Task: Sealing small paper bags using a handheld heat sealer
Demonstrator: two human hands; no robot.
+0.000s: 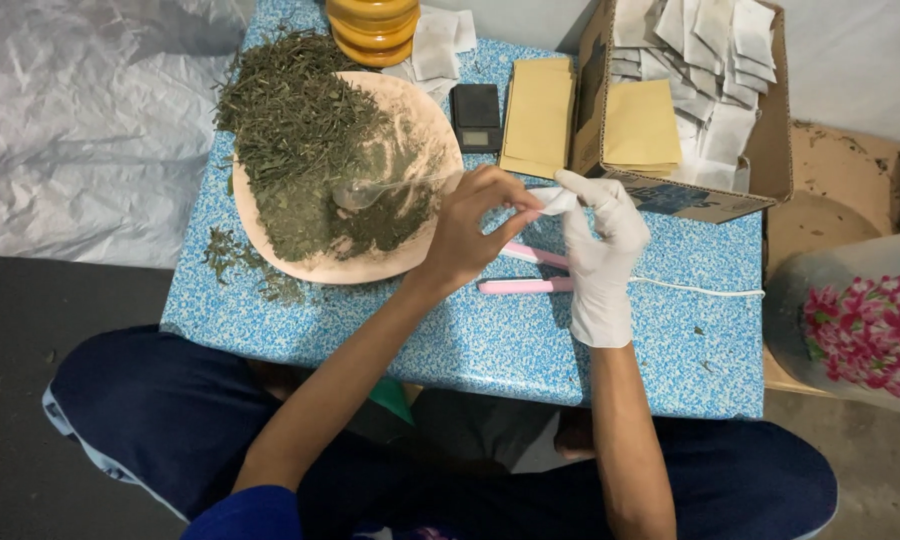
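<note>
While the person sits cross-legged at a low table covered in a blue speckled cloth, both hands meet above its middle over a small white paper sachet. The left hand, bare, has its fingers curled in and pinches the sachet's near edge between thumb and fingertips. The right hand, in a white glove, holds the other end, its forefinger and thumb closed narrowly on the paper and the remaining fingers bent below. The sachet hangs in the air between them, just off the right rim of a broad pinkish plate. On that plate lies a heap of dried green leaves, spilling over the far left edge, and a clear plastic spoon rests in the heap with its handle pointing toward the hands. A few loose leaves lie scattered on the cloth beside the plate's near left side. Under the hands sits a pink tool with two long arms, and a white cord runs from it to the right. Beyond the plate stand a yellow stacked container, a small black scale and a pile of tan envelopes. To the far right, an open cardboard box holds many more white sachets and tan envelopes.
</note>
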